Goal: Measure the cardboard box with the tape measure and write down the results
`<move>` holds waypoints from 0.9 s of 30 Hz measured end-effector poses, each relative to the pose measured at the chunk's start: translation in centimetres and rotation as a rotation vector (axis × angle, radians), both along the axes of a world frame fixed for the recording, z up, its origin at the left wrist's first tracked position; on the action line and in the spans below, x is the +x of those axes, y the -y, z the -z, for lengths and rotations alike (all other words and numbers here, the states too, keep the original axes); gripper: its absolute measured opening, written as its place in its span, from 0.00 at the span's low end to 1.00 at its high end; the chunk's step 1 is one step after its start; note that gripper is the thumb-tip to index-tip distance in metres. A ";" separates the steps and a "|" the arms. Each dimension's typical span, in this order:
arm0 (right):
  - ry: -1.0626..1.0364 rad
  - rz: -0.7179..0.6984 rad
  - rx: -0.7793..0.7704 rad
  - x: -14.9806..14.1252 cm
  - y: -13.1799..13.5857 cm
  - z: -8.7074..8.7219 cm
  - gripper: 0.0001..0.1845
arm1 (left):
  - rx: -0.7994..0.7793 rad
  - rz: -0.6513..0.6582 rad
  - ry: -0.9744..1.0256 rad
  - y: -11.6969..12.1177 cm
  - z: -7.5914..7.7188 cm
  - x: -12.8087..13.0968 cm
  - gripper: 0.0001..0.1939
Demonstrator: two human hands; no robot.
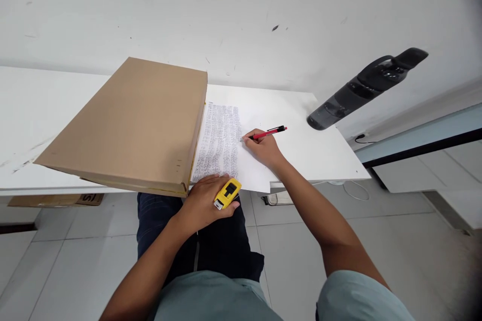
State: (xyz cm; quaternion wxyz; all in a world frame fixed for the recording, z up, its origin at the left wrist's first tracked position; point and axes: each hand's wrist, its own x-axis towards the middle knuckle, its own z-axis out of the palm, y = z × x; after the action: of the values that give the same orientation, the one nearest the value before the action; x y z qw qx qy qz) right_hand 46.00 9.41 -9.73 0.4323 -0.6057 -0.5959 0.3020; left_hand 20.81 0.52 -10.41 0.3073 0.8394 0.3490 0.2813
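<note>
My right hand [264, 149] is closed on a red and black pen [268, 133], whose tip touches a white sheet [241, 150] filled with dense handwriting. The sheet lies on a white table [320, 150]. My left hand [205, 198] rests at the sheet's near edge and grips a small yellow and black device [227, 193] between its fingers. A large brown cardboard box [131, 120] lies left of the sheet and overlaps its left edge.
A black handheld device [361, 88] stands tilted at the table's far right. A white wall rises behind. Cables [354, 190] and a flat cardboard piece [56, 199] lie on the tiled floor under the table.
</note>
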 end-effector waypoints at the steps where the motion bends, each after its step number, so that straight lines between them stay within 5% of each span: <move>1: 0.002 -0.004 -0.002 0.0 0.0 0.0 0.08 | -0.001 0.005 -0.002 0.0 0.0 0.0 0.26; 27: -0.008 0.029 -0.005 -0.1 0.2 -0.2 0.10 | -0.004 0.004 -0.022 0.0 0.1 0.0 0.26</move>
State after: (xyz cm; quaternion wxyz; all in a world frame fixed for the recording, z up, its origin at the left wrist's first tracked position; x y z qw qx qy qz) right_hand 45.87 9.24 -9.55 0.4374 -0.6141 -0.5845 0.2998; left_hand 20.80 0.49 -10.51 0.3057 0.8425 0.3515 0.2705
